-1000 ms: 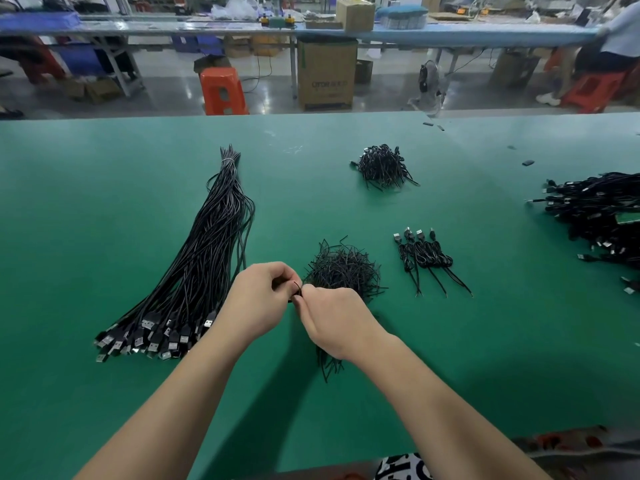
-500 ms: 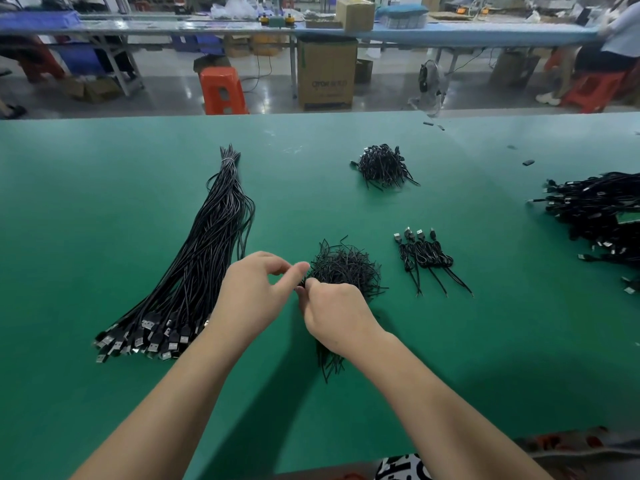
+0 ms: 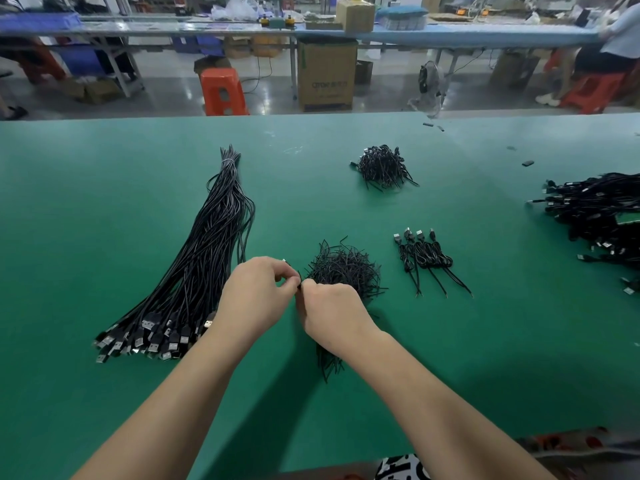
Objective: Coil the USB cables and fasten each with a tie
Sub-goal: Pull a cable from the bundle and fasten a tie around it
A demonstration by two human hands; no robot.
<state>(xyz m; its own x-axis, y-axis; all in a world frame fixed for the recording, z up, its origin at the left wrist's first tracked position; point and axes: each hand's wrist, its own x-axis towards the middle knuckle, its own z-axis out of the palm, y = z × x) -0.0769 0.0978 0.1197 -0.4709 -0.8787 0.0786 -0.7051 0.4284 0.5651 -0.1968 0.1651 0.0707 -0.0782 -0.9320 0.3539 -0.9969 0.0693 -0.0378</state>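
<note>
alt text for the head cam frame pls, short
Over a green table, the left hand and right hand pinch a coiled black cable between them. A long bundle of uncoiled USB cables lies left, a heap of ties just beyond the hands, four tied coils to the right.

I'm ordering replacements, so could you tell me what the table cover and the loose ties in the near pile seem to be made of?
Table cover: looks like a matte green rubber or vinyl mat, smooth, seamless and with soft glare only. Near pile of ties: thin black strands holding kinks and bends, which suggests plastic-coated wire twist ties; too fine to confirm.
</note>
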